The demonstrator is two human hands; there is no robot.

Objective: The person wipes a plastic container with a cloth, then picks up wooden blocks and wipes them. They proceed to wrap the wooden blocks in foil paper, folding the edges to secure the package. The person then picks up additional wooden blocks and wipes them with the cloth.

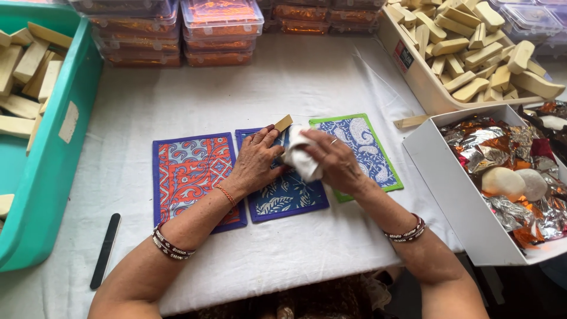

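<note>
Lighting: bright, even, diffuse daylight. White tablecloth (295,88) near overexposed at centre of frame. Shadows: soft, faint, under the forearms at lower centre. Glare: highlights on foil wrappers (520,177) at right and clear lidded boxes (221,23) at top. Focus: sharp centrally; slight wide-angle stretching toward the corners.

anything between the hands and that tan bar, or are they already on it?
Nothing visible in the way. The left hand already holds the tan bar over the middle blue mat. The right hand presses a white cloth against it.
</note>
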